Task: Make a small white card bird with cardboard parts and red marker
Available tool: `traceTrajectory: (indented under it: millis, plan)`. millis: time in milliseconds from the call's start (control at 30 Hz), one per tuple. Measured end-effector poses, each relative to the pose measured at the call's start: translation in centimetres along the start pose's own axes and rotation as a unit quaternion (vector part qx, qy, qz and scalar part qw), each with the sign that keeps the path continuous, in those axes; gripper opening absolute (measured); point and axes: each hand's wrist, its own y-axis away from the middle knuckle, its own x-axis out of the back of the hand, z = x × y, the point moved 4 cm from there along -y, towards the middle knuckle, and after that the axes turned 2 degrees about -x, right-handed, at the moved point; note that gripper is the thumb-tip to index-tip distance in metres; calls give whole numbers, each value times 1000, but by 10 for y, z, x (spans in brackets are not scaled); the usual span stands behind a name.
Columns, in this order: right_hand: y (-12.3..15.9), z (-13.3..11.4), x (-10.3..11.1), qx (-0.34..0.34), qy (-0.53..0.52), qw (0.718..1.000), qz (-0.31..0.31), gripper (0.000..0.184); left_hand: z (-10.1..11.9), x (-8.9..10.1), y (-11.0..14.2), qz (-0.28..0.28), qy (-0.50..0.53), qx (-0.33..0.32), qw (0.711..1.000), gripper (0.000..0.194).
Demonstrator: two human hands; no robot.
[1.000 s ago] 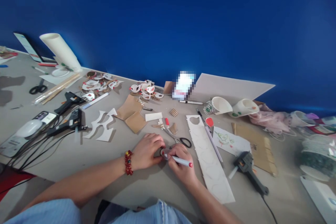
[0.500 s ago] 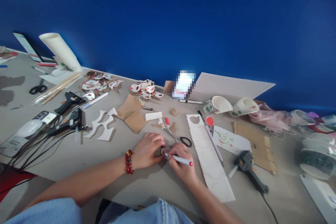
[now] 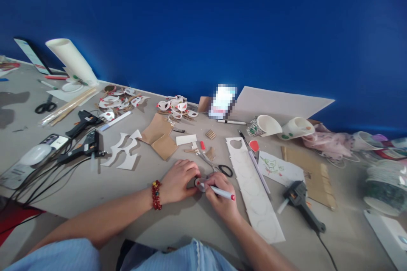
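Observation:
Between my hands lies a small white piece with red on it (image 3: 199, 184), partly covered by fingers. My left hand (image 3: 178, 181), a beaded bracelet at its wrist, holds this piece by its left edge against the table. A white marker with a red end (image 3: 223, 193) is gripped in my right hand (image 3: 219, 194), its tip down at the piece. Just beyond my right hand are scissors (image 3: 225, 171) with black handles. A white strip with drawn circles (image 3: 254, 201) lies to the right. Several small white bird cutouts with red beaks (image 3: 177, 107) are grouped farther back.
Glue guns (image 3: 87, 146) with cables lie at left, and another glue gun (image 3: 300, 203) at right. Brown cardboard (image 3: 162, 135) and white paper scraps (image 3: 125, 152) are ahead. A phone (image 3: 221, 101) stands by the blue wall, near paper cups (image 3: 269, 125).
The marker and my right hand have shifted very slightly at the small piece. My left hand stays in place, and the rest of the table looks the same.

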Motion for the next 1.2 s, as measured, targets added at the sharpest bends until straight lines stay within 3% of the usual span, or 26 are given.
traceTrajectory:
  millis: [867,1067,1200]
  plan:
    - [1,0,1,2,-18,1000,-6,11,1,0,0,7,-4,-3,1000,22]
    - [7,4,12,-35,-76,994,73,13,3,4,-1,2,6,3,1000,21]
    - [4,5,16,-45,-47,993,97,22,2,5,1,16,35,-3,999,18]
